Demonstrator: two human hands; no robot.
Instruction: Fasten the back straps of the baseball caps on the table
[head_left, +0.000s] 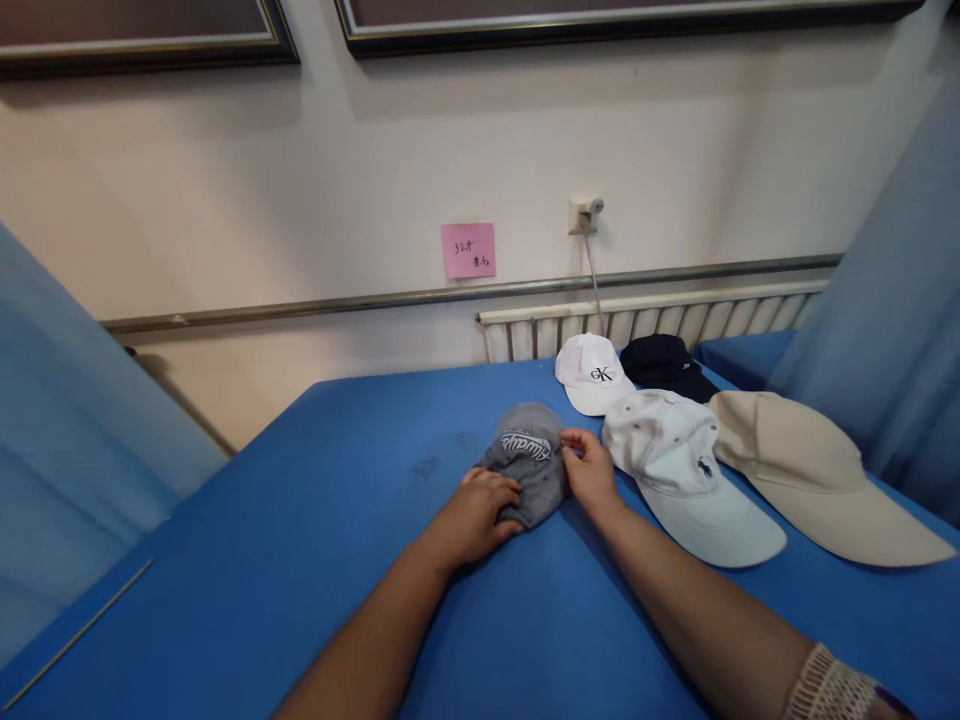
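Observation:
A grey baseball cap (534,478) with white "Always" lettering rests on the blue covered table, its lettering tilted as I see it. My left hand (474,512) grips the cap's near left side, fingers bent over the cloth and thumb at its lower edge. On the other side, my right hand (591,478) pinches the cap's right edge between thumb and fingers. The cap's brim does not show clearly. Just right of my right hand lies a pale cap (667,445) with a small dark rider emblem.
Beyond the pale cap sit a white cap (589,370) with black letters, a dark cap (660,362) and a long-brimmed beige cap (795,450). Blue curtains (67,420) hang at both sides. A metal rail (337,302) and a radiator (517,335) run along the wall behind.

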